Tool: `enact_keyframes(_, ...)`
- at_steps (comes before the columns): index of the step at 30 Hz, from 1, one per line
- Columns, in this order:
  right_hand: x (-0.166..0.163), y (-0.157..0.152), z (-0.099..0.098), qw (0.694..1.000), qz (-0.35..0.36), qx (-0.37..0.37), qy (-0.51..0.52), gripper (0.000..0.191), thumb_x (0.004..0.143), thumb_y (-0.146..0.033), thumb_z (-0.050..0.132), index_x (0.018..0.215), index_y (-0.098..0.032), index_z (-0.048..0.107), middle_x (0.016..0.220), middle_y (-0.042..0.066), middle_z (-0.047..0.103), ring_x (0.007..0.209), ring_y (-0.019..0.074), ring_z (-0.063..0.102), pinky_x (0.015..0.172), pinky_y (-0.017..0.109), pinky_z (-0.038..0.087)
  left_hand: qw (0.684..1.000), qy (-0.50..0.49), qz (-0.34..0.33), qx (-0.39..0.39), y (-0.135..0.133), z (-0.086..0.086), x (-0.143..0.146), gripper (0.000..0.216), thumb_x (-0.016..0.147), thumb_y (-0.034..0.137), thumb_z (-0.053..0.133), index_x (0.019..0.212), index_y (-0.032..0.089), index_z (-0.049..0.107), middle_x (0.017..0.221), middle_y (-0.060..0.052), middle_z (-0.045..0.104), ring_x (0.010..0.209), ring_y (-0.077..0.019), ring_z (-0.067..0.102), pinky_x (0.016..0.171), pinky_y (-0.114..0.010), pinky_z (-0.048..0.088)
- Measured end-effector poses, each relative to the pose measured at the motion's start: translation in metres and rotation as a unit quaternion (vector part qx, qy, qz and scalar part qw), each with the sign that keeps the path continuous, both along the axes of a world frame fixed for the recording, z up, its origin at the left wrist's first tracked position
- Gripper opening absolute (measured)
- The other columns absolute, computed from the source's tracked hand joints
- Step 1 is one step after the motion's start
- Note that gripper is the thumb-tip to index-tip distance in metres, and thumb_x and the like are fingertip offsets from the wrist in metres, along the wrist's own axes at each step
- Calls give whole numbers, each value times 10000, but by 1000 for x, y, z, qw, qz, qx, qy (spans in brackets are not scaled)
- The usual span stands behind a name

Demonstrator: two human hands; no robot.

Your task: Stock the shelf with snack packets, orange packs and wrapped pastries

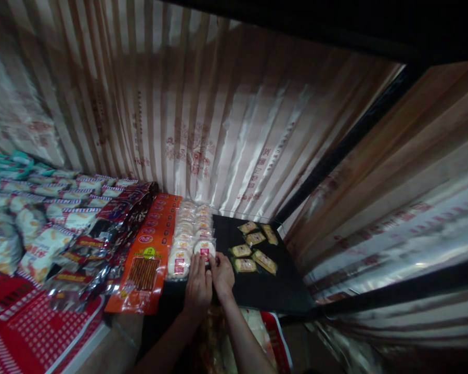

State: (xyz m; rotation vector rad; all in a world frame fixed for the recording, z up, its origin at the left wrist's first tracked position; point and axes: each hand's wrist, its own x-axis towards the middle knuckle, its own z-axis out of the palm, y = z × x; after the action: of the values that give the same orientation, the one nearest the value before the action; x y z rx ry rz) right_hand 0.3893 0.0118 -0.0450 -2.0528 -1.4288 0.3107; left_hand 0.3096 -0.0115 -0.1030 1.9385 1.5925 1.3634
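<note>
In the head view, two rows of clear-wrapped round white rice crackers stand on a black shelf (257, 293). At the front of the right row is a rice cracker packet (204, 249) with a red label. My left hand (198, 288) lays its stretched fingers against the lower edge of this packet. At the packet's lower right corner, my right hand (223, 275) has bent fingers and thumb closed on the wrapper. Beside it, the front packet of the left row (178, 264) is untouched by either hand.
Several small yellow-wrapped snacks (255, 238) lie scattered to the right. An orange stick-snack bag (150, 249) lies left of the crackers, beside dark bags and many white snack bags (49, 249). A red-and-white box (35, 327) is at lower left. Printed, pleated sheeting (203, 119) hangs behind, near a black post (347, 140).
</note>
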Motion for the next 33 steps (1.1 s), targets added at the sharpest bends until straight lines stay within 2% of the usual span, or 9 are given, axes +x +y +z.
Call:
enact_keyframes(5, 4, -7, 0, 998, -26, -19, 45, 326, 819, -463, 429, 845, -232, 657, 775, 36, 670, 693, 175, 608, 599, 253, 418, 1000, 6, -24, -2, -1, 1, -1, 441, 906, 235, 300, 1312, 106, 416, 1376, -147, 427, 1321, -240, 306, 1060, -472, 337)
enact_keyframes(11, 2, -2, 11, 996, -48, -56, 57, 306, 824, -442, 432, 868, -244, 661, 781, 39, 697, 658, 178, 619, 528, 251, 380, 999, 11, -29, 11, 3, 0, 2, 445, 915, 242, 278, 1295, 68, 430, 1372, -178, 420, 1316, -253, 315, 1048, -472, 351)
enact_keyframes(19, -1, 10, 10, 996, -7, -82, 27, 318, 861, -405, 386, 958, -229, 632, 850, 57, 688, 731, 190, 625, 570, 262, 384, 1000, 5, -30, 5, 11, -6, 2, 458, 915, 249, 274, 1316, 63, 393, 1389, -182, 393, 1326, -251, 293, 1057, -499, 326)
enact_keyframes(24, -2, 10, 3, 999, 8, -33, -39, 306, 847, -374, 429, 1031, -198, 598, 893, 69, 650, 864, 202, 589, 690, 271, 414, 999, -1, -40, 0, 11, -7, 2, 457, 913, 235, 266, 1313, 55, 395, 1370, -192, 417, 1332, -262, 275, 1049, -523, 328)
enact_keyframes(27, -2, 9, 0, 996, 14, -29, -77, 306, 846, -368, 437, 1045, -202, 598, 905, 76, 635, 897, 209, 569, 718, 274, 415, 999, -1, -36, -1, 11, -5, 3, 456, 913, 240, 264, 1302, 55, 413, 1363, -196, 425, 1334, -266, 268, 1046, -528, 328)
enact_keyframes(30, -1, 10, -2, 996, 22, -28, -78, 317, 841, -367, 437, 1060, -205, 601, 906, 76, 636, 884, 209, 567, 733, 278, 418, 999, -2, -37, -12, 10, 1, 3, 460, 912, 254, 268, 1302, 60, 416, 1354, -192, 440, 1339, -263, 256, 1051, -522, 321)
enact_keyframes(33, 0, 8, -5, 998, 26, -3, -50, 382, 833, -376, 430, 1097, -155, 596, 944, 106, 641, 903, 220, 566, 786, 299, 420, 999, 6, -47, -19, 7, 11, 1, 462, 911, 263, 269, 1295, 58, 423, 1358, -184, 437, 1342, -260, 250, 1059, -513, 312)
